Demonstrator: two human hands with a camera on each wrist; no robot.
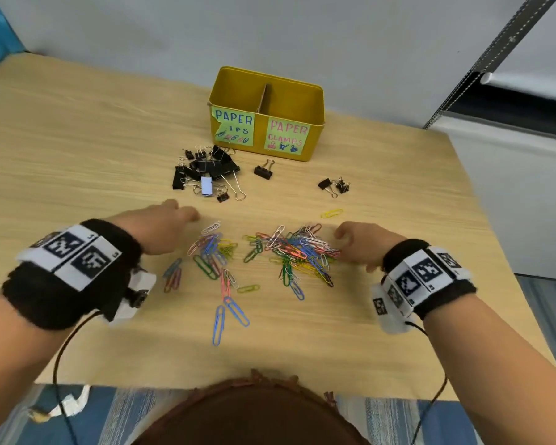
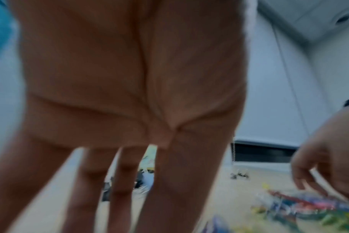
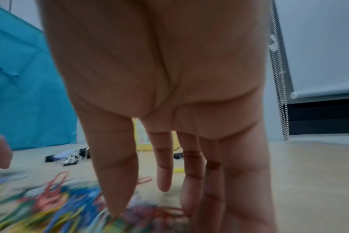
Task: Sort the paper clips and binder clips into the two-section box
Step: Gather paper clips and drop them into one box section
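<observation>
The yellow two-section box (image 1: pixel 315 101) stands at the back of the table, labelled for paper clips on its left half and paper clamps on its right. Black binder clips (image 1: pixel 206 171) lie heaped in front of it, with one single binder clip (image 1: pixel 264 170) and a pair (image 1: pixel 334 186) further right. Coloured paper clips lie in two heaps (image 1: pixel 212 248) (image 1: pixel 302 252). My left hand (image 1: pixel 174 216) hovers with straight fingers (image 2: pixel 185 181) at the upper left of the left heap, holding nothing. My right hand (image 1: pixel 347 239) is at the right heap's right edge, its straight fingers (image 3: pixel 163 170) down among the paper clips (image 3: pixel 50 205).
A lone yellow paper clip (image 1: pixel 332 213) lies apart behind the right hand. Two large blue paper clips (image 1: pixel 228 316) lie toward the near table edge. The wooden table (image 1: pixel 77 139) ends close on the right. A wall stands just behind the box.
</observation>
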